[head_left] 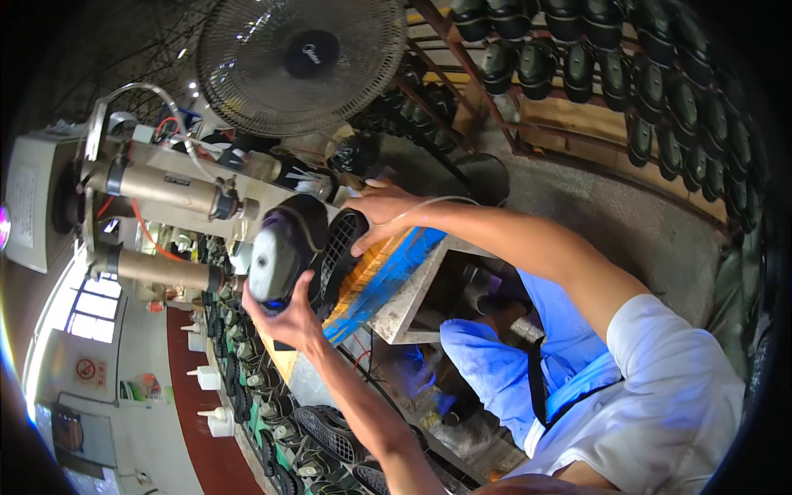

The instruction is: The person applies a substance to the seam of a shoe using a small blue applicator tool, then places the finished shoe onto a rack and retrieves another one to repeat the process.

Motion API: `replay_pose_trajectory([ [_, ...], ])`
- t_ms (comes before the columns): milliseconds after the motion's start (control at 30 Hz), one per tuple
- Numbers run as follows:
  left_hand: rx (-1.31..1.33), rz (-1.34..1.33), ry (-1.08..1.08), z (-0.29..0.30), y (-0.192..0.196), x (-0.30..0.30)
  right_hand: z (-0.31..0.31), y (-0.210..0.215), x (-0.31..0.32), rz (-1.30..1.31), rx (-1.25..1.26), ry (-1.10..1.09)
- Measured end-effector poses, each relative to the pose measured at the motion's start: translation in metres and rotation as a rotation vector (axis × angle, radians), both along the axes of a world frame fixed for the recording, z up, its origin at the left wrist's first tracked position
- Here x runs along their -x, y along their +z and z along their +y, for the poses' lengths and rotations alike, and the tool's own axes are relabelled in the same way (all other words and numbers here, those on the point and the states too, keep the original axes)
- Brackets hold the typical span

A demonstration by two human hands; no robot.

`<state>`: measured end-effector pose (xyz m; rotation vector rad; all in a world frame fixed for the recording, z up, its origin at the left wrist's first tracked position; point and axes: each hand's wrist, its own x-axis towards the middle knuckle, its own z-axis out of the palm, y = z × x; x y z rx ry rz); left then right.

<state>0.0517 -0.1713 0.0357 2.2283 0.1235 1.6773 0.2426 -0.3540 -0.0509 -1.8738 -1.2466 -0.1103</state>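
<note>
Head view: left grip (290,322) clamps a black, grey-topped shoe (286,247); right grip (384,209) clamps a black, grid-patterned sole (337,246) at the shoe's 3 o'clock; ideally, match edges evenly.

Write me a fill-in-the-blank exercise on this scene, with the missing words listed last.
1. The person's left hand grips a dark shoe upper on a smooth, rounded last coloured ____.
2. The gridded black sole is held by the person's ____ hand.
3. Along the worn orange board runs a band coloured ____.
4. At the top of the picture is a large, round, wire-caged ____.

Missing words: grey; right; blue; fan.
</note>
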Motion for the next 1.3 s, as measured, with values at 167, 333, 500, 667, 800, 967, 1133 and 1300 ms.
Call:
replay_pose_trajectory([
  [167,0.620,-0.010,-0.682,-0.019,0.019,0.055,-0.012,0.000,0.016,-0.023,-0.014,-0.133],
  [333,0.911,0.076,-0.795,-0.026,-0.023,0.093,-0.052,-0.001,0.047,0.012,-0.388,-0.101],
  [500,0.911,0.166,-0.800,-0.070,-0.026,0.077,-0.168,0.051,0.096,0.715,-0.174,0.261],
  [667,-0.171,0.489,-0.601,-0.152,0.040,0.044,-0.249,0.051,0.097,0.989,-0.010,0.433],
  [800,-0.847,0.554,-0.724,-0.199,0.081,-0.001,-0.288,0.014,0.121,0.918,-0.106,0.342],
  [967,-1.048,0.479,-0.747,-0.236,0.107,-0.066,-0.287,-0.007,0.115,1.007,-0.535,0.159],
  [1133,-0.424,0.176,-0.765,-0.237,0.071,-0.125,-0.283,0.021,0.024,0.959,-0.827,0.127],
  [1300,-0.337,0.288,-0.748,-0.215,0.030,-0.101,-0.266,0.117,-0.107,1.049,-1.022,-0.018],
])
